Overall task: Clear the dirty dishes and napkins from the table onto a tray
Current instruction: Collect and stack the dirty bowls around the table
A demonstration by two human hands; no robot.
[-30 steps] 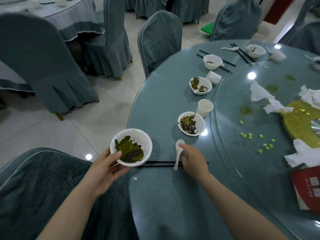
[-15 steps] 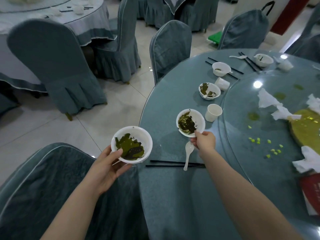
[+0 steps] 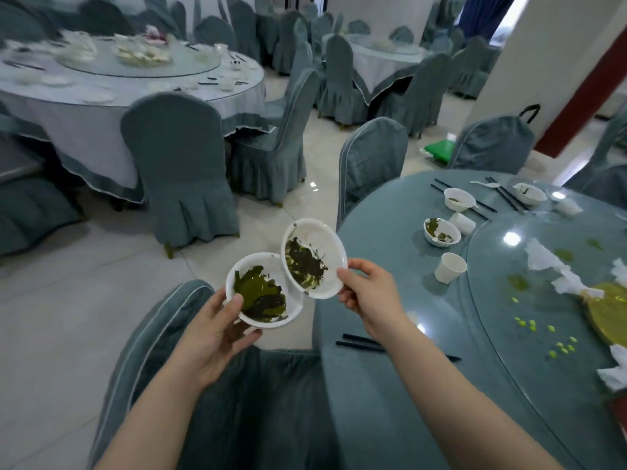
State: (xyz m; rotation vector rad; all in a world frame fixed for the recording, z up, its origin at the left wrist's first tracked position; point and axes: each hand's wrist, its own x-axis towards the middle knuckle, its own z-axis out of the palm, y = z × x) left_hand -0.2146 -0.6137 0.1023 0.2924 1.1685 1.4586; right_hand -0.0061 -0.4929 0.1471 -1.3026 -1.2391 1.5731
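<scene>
My left hand [image 3: 217, 329] grips a white bowl [image 3: 263, 289] smeared with green and dark food, held level off the table's left edge. My right hand [image 3: 368, 295] pinches the rim of a second dirty white bowl [image 3: 314, 257], tilted toward the first so their rims overlap. On the round table [image 3: 390, 385] stand a paper cup [image 3: 449, 268], another dirty bowl [image 3: 441, 232], two more bowls [image 3: 459, 199] farther back, a cup lying on its side [image 3: 462, 222], black chopsticks [image 3: 359, 344] and crumpled napkins [image 3: 556, 269]. No tray is in view.
A covered chair [image 3: 190, 368] stands directly below my hands, another chair [image 3: 371, 164] at the table's far side. The glass turntable [image 3: 529, 334] carries green crumbs and a yellow-green dish [image 3: 607, 317]. Other laid tables and chairs fill the room behind.
My right hand has lifted the second bowl off the table and carried it left, tilted against the bowl in my left hand. The view has swung up and left.
</scene>
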